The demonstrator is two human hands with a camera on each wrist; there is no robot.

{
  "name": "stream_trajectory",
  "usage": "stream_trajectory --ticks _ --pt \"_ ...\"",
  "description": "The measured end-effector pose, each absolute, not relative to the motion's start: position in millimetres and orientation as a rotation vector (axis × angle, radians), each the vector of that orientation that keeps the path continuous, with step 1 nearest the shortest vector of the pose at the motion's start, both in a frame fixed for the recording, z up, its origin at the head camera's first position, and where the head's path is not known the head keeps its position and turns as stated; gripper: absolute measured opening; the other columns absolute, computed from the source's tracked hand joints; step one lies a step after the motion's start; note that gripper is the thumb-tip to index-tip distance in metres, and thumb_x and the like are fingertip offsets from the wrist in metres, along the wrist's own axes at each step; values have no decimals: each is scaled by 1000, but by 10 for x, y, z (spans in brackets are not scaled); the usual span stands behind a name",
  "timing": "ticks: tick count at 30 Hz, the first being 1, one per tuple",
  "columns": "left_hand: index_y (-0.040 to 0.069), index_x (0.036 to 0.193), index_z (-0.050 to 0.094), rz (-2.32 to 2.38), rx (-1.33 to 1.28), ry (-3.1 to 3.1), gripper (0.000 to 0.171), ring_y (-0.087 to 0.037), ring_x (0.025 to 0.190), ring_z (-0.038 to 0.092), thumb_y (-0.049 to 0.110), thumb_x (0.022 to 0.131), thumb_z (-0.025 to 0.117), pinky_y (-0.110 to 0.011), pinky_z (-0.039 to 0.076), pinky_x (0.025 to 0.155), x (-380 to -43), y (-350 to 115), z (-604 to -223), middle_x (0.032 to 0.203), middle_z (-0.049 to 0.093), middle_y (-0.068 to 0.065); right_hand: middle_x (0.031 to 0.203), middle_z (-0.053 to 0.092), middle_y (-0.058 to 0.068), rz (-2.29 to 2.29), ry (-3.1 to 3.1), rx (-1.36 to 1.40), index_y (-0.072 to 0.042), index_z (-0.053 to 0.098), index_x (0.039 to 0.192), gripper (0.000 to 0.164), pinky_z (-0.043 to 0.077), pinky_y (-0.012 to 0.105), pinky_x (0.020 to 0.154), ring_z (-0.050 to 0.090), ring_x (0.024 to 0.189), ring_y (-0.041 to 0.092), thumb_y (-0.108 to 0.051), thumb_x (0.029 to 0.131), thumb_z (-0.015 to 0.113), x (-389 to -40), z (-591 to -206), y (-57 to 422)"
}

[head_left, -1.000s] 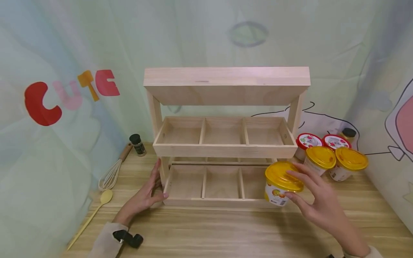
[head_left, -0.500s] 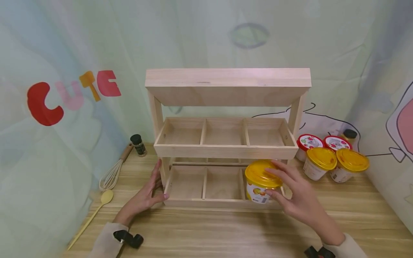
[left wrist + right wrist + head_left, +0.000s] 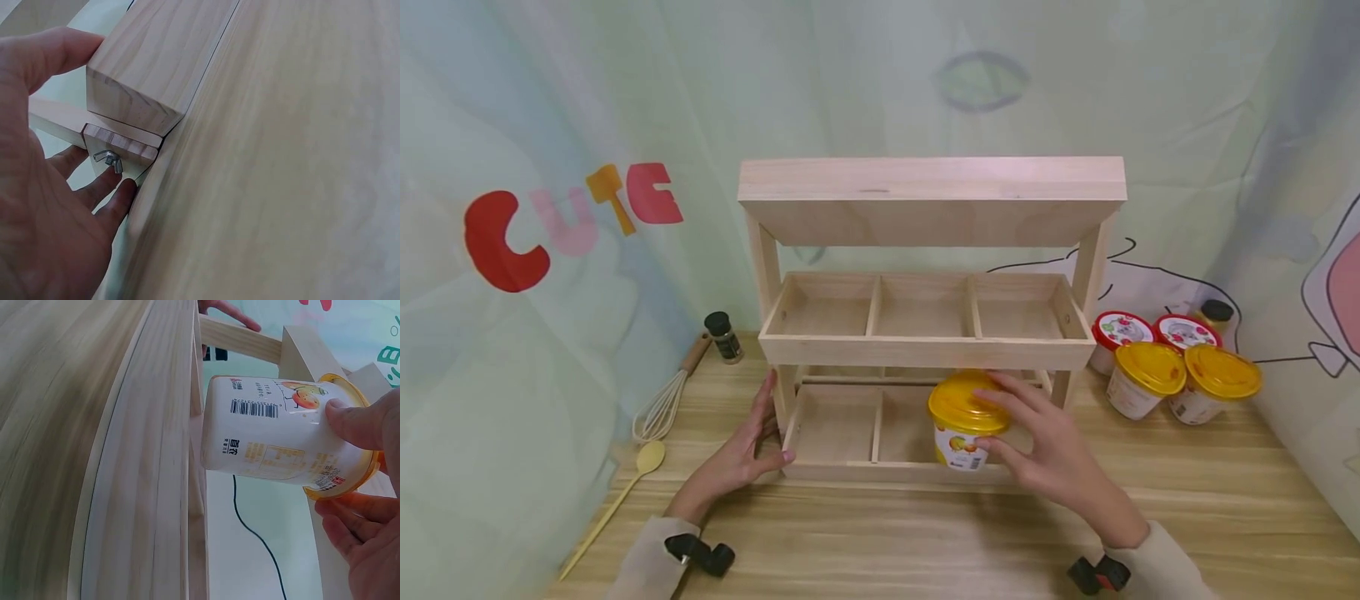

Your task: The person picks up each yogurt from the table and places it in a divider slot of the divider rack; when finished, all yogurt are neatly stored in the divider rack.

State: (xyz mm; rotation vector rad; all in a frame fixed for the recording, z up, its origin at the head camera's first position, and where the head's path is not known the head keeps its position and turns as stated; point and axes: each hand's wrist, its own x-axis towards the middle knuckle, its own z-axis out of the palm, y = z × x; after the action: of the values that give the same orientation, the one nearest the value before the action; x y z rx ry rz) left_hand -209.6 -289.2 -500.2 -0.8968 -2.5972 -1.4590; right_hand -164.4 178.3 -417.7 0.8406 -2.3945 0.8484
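My right hand [image 3: 1045,442] pinches a plastic tub [image 3: 958,446] with a yellow lid between thumb and fingers near its rim. Fruit pictures and a barcode are printed on its white side, which the right wrist view shows close up. The tub hangs over the front of the lower tray of a wooden tiered rack [image 3: 925,353], overlapping its middle and right compartments. At the rack's lower left end my left hand [image 3: 733,462] rests with its thumb at the tray's front corner and fingers spread along the side, beside a wing nut [image 3: 110,160].
To the right stand two yellow-lidded tubs [image 3: 1150,371], two red-lidded tubs [image 3: 1122,329] and a dark-capped jar [image 3: 1216,315]. On the left are a whisk [image 3: 662,404], a yellow spoon [image 3: 647,458] and a black-capped spice jar [image 3: 722,337]. A curtain hangs behind.
My right hand has carried the yellow-lidded tub leftward along the lower tray's front, from its right end toward the middle. The left hand has stayed at the rack's left end.
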Motion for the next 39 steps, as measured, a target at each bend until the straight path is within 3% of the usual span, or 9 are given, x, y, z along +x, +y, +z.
stream_trajectory --ticks 4,8,24,39 --pt "21 172 -16 -1462 -894 -2597 126 -69 147 38 8 92 80 -15 38 113 -2094 -2894 -4999 168 21 -45 156 60 11 887 -2370 892 -19 70 140 61 60 43 106 68 132 32 -14 83 93 -1702 -4186 1650" --pt "21 172 -16 -1461 -887 -2605 126 -68 147 38 8 92 80 -15 38 112 -2093 -2891 -4998 168 22 -45 153 62 16 932 -2308 956 -15 71 139 60 61 50 101 69 131 35 -12 83 93 -1751 -4199 1498" --pt "24 172 -17 -1511 -876 -2610 127 -63 151 37 8 92 80 -13 38 112 -2080 -2898 -4965 171 19 -41 153 62 19 932 -2271 981 -14 71 139 58 61 52 102 70 129 35 -18 85 92 -1857 -4287 1058" --pt "22 173 -15 -1494 -888 -2598 124 -67 150 35 8 93 79 -14 37 113 -2088 -2899 -5000 170 18 -44 144 68 15 951 -2233 994 -17 71 140 60 62 50 98 72 122 31 -21 84 93 -1983 -4329 828"
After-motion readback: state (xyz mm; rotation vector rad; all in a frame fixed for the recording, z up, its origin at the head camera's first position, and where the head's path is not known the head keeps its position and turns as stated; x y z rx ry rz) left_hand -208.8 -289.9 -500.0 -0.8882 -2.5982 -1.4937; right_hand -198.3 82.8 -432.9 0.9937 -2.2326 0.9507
